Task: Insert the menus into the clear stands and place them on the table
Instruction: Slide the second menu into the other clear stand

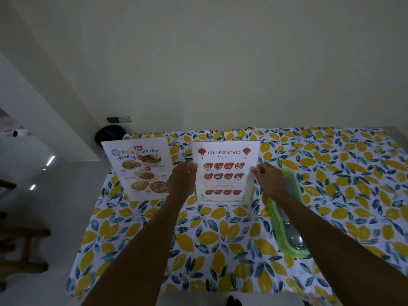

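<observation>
A white Chinese food menu (pixel 225 173) stands upright in a clear stand on the table (pixel 220 239), which has a lemon-print cloth. My left hand (pixel 182 180) grips the stand's left edge and my right hand (pixel 267 180) pinches its right edge. To the left, a Thai food menu (pixel 141 171) stands upright in another clear stand, untouched. The base of the Chinese menu's stand rests on the cloth.
A green-rimmed clear container (pixel 287 217) with metal cutlery inside lies just right of my right arm. The table's far edge meets a pale wall. A dark bag (pixel 109 135) sits on the floor beyond the left corner. Wooden furniture (pixel 24 248) is at far left.
</observation>
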The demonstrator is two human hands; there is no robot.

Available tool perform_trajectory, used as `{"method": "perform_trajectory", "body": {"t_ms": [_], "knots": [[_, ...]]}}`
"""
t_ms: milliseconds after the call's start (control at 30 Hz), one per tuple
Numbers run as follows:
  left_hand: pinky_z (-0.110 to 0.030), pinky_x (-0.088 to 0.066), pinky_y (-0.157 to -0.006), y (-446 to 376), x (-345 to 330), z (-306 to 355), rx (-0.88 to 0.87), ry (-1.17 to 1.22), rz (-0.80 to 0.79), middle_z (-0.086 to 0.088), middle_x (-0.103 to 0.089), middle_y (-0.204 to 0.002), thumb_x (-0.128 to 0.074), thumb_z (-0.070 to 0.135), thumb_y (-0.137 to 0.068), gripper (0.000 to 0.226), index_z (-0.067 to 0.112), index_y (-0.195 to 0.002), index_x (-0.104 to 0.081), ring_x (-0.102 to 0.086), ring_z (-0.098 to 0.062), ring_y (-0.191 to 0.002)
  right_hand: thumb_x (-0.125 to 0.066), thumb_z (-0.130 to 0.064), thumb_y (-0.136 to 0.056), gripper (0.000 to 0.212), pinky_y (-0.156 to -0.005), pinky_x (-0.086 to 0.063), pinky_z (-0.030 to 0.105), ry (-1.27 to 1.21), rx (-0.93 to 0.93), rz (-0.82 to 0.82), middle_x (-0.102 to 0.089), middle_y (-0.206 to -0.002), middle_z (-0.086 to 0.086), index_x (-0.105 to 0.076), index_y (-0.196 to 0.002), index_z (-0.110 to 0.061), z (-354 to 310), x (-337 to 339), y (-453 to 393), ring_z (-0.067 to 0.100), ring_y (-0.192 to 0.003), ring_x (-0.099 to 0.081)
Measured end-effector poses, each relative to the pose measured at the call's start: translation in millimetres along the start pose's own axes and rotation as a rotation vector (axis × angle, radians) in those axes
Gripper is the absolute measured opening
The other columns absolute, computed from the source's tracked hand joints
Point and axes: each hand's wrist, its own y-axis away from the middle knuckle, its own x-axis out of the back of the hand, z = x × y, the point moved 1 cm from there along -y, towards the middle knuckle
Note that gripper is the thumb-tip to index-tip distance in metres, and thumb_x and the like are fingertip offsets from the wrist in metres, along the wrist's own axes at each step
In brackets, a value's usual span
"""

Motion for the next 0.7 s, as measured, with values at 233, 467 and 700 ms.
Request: {"method": "perform_trajectory", "body": {"t_ms": [233,467,700], "knots": [[-0.046,-0.048,-0.091,17,31,0,-0.041,-0.283,-0.014,-0.008,-0.065,-0.117,-0.032,0.074,-0.087,0.074,0.014,-0.119,-0.061,-0.062,-0.031,-0.105,-0.049,-0.053,-0.094,0.064,-0.089,-0.051,0.053,0.222,0.039,0.148,-0.054,-0.129,0.024,-0.036,-0.137,-0.008,-26,13,37,0.044,-0.115,-0.057],[-0.045,-0.047,-0.093,61,78,-23,-0.127,-0.391,0.018,-0.010,-0.061,-0.127,-0.035,0.069,-0.090,0.072,0.011,-0.127,-0.057,-0.059,-0.032,-0.113,-0.043,-0.051,-0.095,0.061,-0.082,-0.054,0.052,0.286,0.145,0.178,-0.059,-0.118,0.024,-0.035,-0.133,-0.004,-80,-1,85,0.044,-0.105,-0.062],[-0.042,-0.042,-0.092,102,146,-67,-0.108,-0.433,0.058,-0.007,-0.062,-0.124,-0.038,0.070,-0.089,0.070,0.012,-0.122,-0.060,-0.057,-0.028,-0.114,-0.047,-0.047,-0.095,0.048,-0.073,-0.055,0.047,0.392,0.367,0.072,-0.062,-0.113,0.019,-0.043,-0.123,-0.008,-144,-55,149,0.040,-0.100,-0.064]]}}
